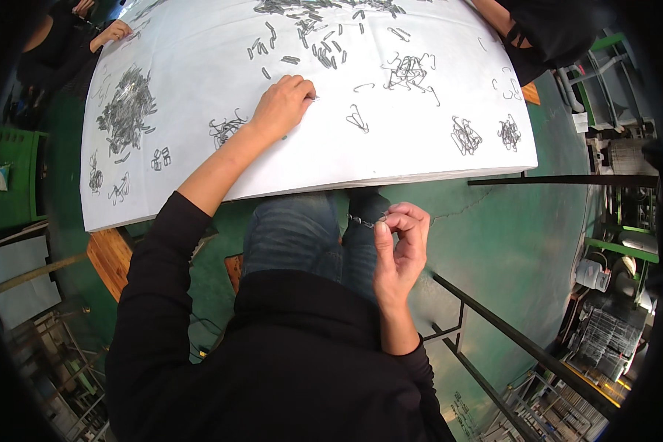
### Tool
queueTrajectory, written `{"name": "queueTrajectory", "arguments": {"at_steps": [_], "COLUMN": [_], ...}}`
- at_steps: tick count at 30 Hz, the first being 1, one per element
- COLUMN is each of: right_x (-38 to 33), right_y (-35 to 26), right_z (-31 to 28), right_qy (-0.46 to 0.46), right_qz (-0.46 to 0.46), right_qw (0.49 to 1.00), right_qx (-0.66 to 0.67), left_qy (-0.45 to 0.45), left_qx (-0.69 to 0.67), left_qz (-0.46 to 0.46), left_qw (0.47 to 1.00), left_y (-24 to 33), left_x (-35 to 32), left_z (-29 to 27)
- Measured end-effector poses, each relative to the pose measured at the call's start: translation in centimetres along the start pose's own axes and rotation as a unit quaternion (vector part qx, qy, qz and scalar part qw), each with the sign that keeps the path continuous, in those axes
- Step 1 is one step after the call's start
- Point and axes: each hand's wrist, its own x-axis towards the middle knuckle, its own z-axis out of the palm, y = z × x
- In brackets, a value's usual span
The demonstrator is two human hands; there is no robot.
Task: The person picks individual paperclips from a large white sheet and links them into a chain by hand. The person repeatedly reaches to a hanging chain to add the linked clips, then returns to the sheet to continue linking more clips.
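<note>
At the far left we see another person's hand (113, 32) resting at the corner of the white table (199, 44). Just inside that edge lies a dense heap of small grey metal clips (127, 107), with a few small bunches (118, 188) below it near the front edge. Further in sits a small tangle of bent wire pieces (225, 130), just beside our left wrist. Our left hand (281, 107) reaches out over the table with its black sleeve pushed up the forearm; its grip is pressed together, fingertips pinched down on the table surface, though whatever they pinch is too small for us to make out. Beyond that hand, scattered straight clips (317, 44) spread toward the far edge, and a single looped wire (358, 119) lies just to its right. Lower, off the table and above our lap in blue jeans (295, 236), our right hand (399, 247) holds a short chain of linked clips (362, 220), thumb and forefinger clamped on its end. Further right on the table lie a loose tangle (409, 72) and two small bunches (466, 136) near the front corner. A second person in black (545, 29) stands at the far right corner, over green floor (508, 236).
</note>
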Motion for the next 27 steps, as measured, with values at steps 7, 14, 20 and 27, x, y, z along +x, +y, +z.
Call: {"name": "queueTrajectory", "arguments": {"at_steps": [7, 14, 20, 27], "right_x": [0.0, 0.2, 0.5, 0.8], "right_y": [0.6, 1.4, 1.0, 1.0], "right_z": [0.2, 0.4, 0.6, 0.8], "right_qy": [0.004, 0.011, 0.007, 0.003], "right_qz": [0.007, -0.003, -0.011, -0.035], "right_qw": [1.0, 0.999, 0.999, 0.997], "right_qx": [-0.012, -0.032, -0.043, -0.074], "left_qy": [-0.041, -0.01, -0.004, -0.047], "left_qx": [-0.051, -0.08, -0.088, -0.504], "left_qz": [-0.077, -0.088, -0.073, -0.247], "left_qw": [0.995, 0.993, 0.993, 0.826], "left_y": [0.4, 0.9, 2.4, 11.5], "left_x": [0.2, -1.0, -0.9, -3.4], "left_z": [-0.3, 0.5, -0.6, -4.0]}}
